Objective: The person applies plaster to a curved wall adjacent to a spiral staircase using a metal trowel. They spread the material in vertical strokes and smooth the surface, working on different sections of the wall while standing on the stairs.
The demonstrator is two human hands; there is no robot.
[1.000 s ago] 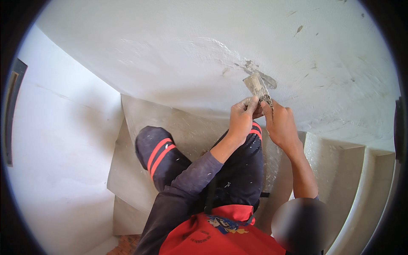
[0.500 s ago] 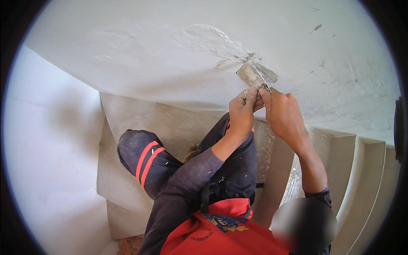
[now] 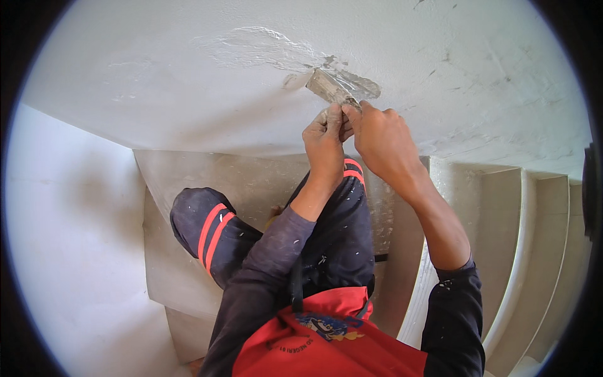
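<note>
A putty knife [image 3: 328, 87] with a flat, plaster-crusted blade is held up before the pale wall [image 3: 207, 88]. My right hand [image 3: 386, 138] grips its handle end, fingers curled. My left hand [image 3: 325, 141] pinches close beside it, thumb and fingertips closed at the blade's lower end. Whitish dust coats the left fingers, and the handle is mostly hidden by both hands. Just behind the blade, a wet grey smear of filler [image 3: 361, 83] marks the wall. To its upper left runs a rough, ridged patch [image 3: 257, 47].
My bent legs [image 3: 213, 239], in dark trousers with red stripes, rest over the tiled landing [image 3: 179, 267]. Stair steps [image 3: 502, 226] run along the right side. Another white wall [image 3: 81, 220] stands at the left. A dark object [image 3: 590, 191] shows at the right rim.
The view has shifted, so the wall patch, the putty knife and both hands appear further left and higher. Both hands keep the same hold on the putty knife.
</note>
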